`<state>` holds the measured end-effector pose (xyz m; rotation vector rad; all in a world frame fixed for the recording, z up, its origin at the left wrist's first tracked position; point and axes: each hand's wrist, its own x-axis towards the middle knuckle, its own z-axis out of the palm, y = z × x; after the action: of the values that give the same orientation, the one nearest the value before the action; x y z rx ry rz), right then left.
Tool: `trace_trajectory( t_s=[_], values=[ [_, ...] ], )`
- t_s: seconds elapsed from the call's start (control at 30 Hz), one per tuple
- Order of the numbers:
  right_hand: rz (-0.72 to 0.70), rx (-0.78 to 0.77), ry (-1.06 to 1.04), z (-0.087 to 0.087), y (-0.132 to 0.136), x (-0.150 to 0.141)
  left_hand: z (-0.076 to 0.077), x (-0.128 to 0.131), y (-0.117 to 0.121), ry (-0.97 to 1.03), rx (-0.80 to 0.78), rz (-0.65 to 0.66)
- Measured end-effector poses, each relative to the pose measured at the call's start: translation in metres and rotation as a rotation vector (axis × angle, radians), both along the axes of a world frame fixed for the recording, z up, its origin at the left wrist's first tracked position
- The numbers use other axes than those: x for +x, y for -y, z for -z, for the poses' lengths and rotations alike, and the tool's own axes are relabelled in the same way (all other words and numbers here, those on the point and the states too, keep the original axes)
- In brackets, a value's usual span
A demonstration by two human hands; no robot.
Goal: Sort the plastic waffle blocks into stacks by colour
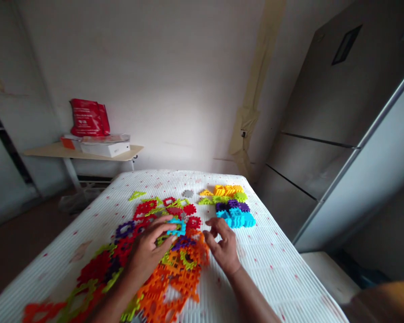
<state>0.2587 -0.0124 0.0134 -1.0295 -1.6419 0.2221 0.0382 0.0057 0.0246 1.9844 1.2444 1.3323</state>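
Observation:
My left hand (148,251) rests on a spread of loose plastic puzzle tiles (168,269) in orange, red, green and purple, its fingertips pinched on a cyan tile (177,225). To the right of it my right hand (223,246) hovers low over the table with fingers curled and nothing visible in them. Farther back on the right lie sorted groups: yellow and orange tiles (226,190), green tiles (222,198), purple tiles (233,206) and cyan tiles (237,219).
The white ribbed table cover (276,269) has small red marks. A grey refrigerator (326,134) stands at the right. At the back left a low shelf (84,154) bears a red bag (89,117) and white boxes.

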Motion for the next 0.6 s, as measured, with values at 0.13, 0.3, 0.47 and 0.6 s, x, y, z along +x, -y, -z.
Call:
trace_trajectory(
  t_s=[0.13, 0.3, 0.47, 0.6],
  values=[
    [-0.228, -0.103, -0.074, -0.003, 0.006, -0.023, 0.005, 0.008, 0.008, -0.096, 0.164, 0.024],
    [-0.291, -0.150, -0.116, 0.001, 0.003, -0.025, 0.010, 0.014, 0.009, -0.123, 0.364, 0.062],
    [-0.292, -0.167, -0.113, 0.006, 0.001, -0.020, 0.012, 0.013, 0.012, -0.114, 0.366, 0.069],
    [-0.313, -0.164, -0.111, 0.006, 0.000, -0.017, 0.012, 0.012, 0.014, 0.040, 0.113, 0.123]
  ],
)
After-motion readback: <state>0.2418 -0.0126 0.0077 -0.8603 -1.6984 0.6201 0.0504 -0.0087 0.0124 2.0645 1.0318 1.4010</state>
